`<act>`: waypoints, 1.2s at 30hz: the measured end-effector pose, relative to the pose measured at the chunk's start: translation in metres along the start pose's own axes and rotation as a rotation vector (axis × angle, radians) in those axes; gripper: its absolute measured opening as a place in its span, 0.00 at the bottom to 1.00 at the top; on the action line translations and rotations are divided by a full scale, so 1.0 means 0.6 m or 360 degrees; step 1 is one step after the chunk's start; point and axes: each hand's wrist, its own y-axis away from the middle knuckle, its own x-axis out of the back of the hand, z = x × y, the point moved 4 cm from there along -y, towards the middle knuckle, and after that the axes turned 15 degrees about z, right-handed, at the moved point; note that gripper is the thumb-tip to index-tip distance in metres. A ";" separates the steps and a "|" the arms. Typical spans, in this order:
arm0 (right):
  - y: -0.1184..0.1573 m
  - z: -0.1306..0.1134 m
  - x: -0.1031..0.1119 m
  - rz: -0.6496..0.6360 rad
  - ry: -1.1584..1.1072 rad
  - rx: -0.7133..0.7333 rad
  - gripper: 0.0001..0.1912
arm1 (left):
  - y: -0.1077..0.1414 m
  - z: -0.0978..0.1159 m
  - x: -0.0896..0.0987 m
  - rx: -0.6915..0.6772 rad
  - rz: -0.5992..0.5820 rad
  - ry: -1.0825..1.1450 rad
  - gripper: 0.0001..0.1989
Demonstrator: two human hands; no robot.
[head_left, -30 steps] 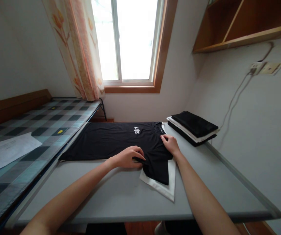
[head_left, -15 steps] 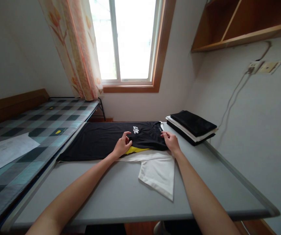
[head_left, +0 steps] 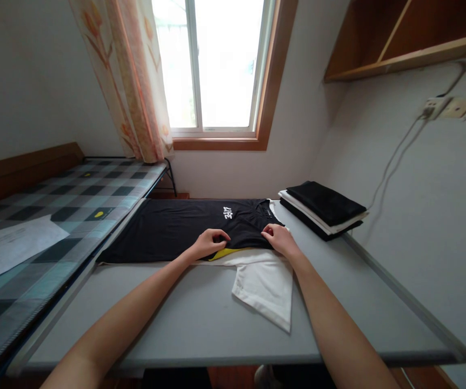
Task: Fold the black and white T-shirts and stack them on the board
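Note:
A black shirt (head_left: 176, 227) with white lettering lies flat across the table, its collar to the right. From under its near edge come a strip of yellow (head_left: 225, 252) and a white sleeve (head_left: 266, 286) that points toward me. My left hand (head_left: 211, 243) pinches the black cloth near the yellow strip, thumb and fingers closed together. Near the collar, my right hand (head_left: 279, 237) has its fingertips closed on the black cloth at the shoulder.
Folded black and white clothes (head_left: 323, 208) are stacked at the table's back right. The grey table (head_left: 168, 324) meets a bed (head_left: 71, 200) with a checked cover and a paper (head_left: 18, 246). A window, curtain and wall shelf (head_left: 411, 59) stand behind.
My left hand has moved slightly right and down, and its fingers have closed on the cloth. My right hand has come down from the collar. Less of the yellow shows.

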 end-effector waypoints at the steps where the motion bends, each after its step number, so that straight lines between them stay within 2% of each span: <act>1: 0.001 -0.001 -0.002 0.0014 0.0019 0.0005 0.07 | 0.001 0.000 0.000 -0.0007 -0.0013 -0.0017 0.12; 8: 0.007 -0.024 -0.003 0.0246 0.0218 0.0094 0.08 | 0.002 0.017 0.005 -0.0195 0.0064 -0.0146 0.23; 11: 0.006 -0.023 0.000 0.0247 0.0203 0.0048 0.09 | 0.000 0.013 0.004 -0.0153 0.0083 -0.0187 0.20; 14: 0.004 -0.011 0.003 0.0169 0.0144 -0.0052 0.12 | -0.003 0.005 0.005 -0.0093 0.0155 -0.0115 0.13; 16: 0.004 -0.006 0.004 0.0136 0.0126 -0.0069 0.15 | -0.005 0.000 0.004 -0.0067 0.0181 -0.0088 0.13; 19: 0.006 -0.014 0.004 0.0207 0.0196 0.0050 0.14 | -0.003 -0.002 0.002 -0.0095 0.0182 -0.0114 0.12; 22: 0.014 -0.039 -0.002 0.0262 0.0278 0.0241 0.16 | 0.002 0.002 0.000 -0.0184 0.0153 -0.0218 0.15; 25: 0.022 -0.062 -0.011 0.0197 0.0261 0.0350 0.16 | 0.007 0.010 -0.002 -0.0287 0.0109 -0.0406 0.19; 28: 0.025 -0.069 -0.017 0.0151 0.0218 0.0359 0.17 | 0.009 0.013 -0.003 -0.0326 0.0087 -0.0521 0.24; 31: 0.024 -0.067 -0.023 0.0159 0.0151 0.0352 0.18 | 0.008 0.011 -0.003 -0.0299 0.0139 -0.0485 0.25; 34: 0.022 -0.063 -0.028 0.0161 0.0113 0.0349 0.23 | 0.004 0.005 0.003 -0.0178 0.0320 -0.0395 0.20; 36: 0.021 -0.058 -0.029 0.0129 0.0111 0.0342 0.24 | 0.002 0.000 0.006 -0.0096 0.0371 -0.0398 0.15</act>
